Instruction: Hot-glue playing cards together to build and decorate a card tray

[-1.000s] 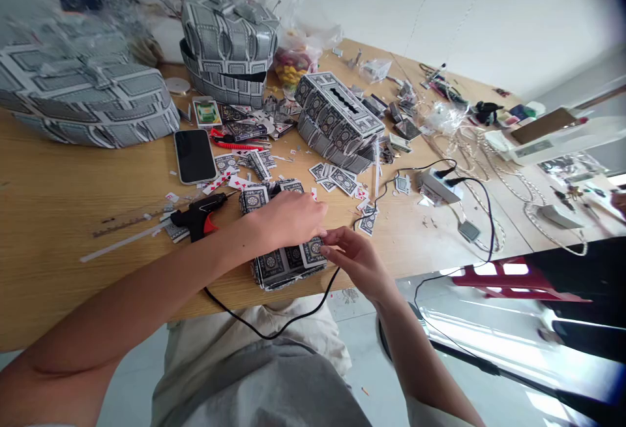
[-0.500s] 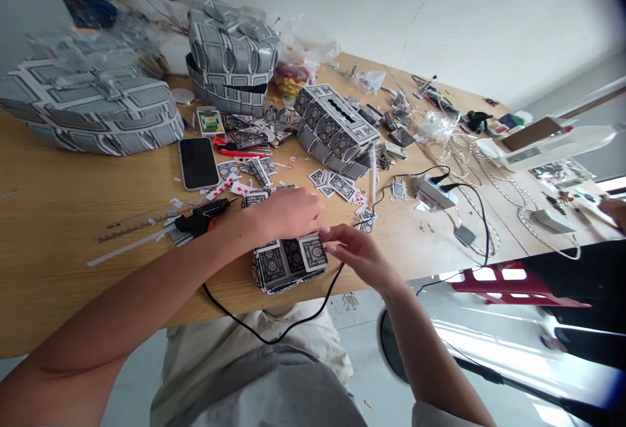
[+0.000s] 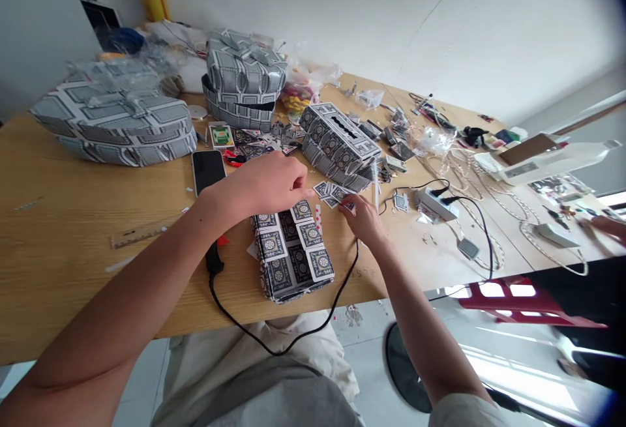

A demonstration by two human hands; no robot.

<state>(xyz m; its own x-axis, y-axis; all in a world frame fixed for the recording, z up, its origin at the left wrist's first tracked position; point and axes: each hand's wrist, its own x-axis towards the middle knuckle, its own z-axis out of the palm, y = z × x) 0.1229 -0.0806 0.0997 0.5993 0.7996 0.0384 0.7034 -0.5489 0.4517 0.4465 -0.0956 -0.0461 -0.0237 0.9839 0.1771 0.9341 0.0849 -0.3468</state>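
Observation:
Right in front of me lies an open box made of folded playing cards (image 3: 281, 272), dark patterned backs outward. Over its far end hovers my left hand (image 3: 276, 182), fingers curled in and thumb side to the right; whatever they may hold is hidden. My right hand (image 3: 362, 220) reaches to the right of the box, its fingertips closed on a playing card (image 3: 348, 203) from a small pile. A red-and-white card strip (image 3: 318, 217) lies beside the box. Partly under my left forearm rests a black glue gun (image 3: 214, 261) with its cord looping toward me.
Behind stands a tissue box of cards (image 3: 340, 137), with two larger grey card baskets (image 3: 122, 120) (image 3: 244, 78) at the back left. A phone (image 3: 208, 169) and a ruler (image 3: 139, 235) lie left. A power strip (image 3: 435, 204) and cords are right. Another person's hand (image 3: 609, 225) shows far right.
My left hand has lifted off the box toward its far end. My right hand has left the box's side and moved up and right to the card pile. The view has shifted slightly.

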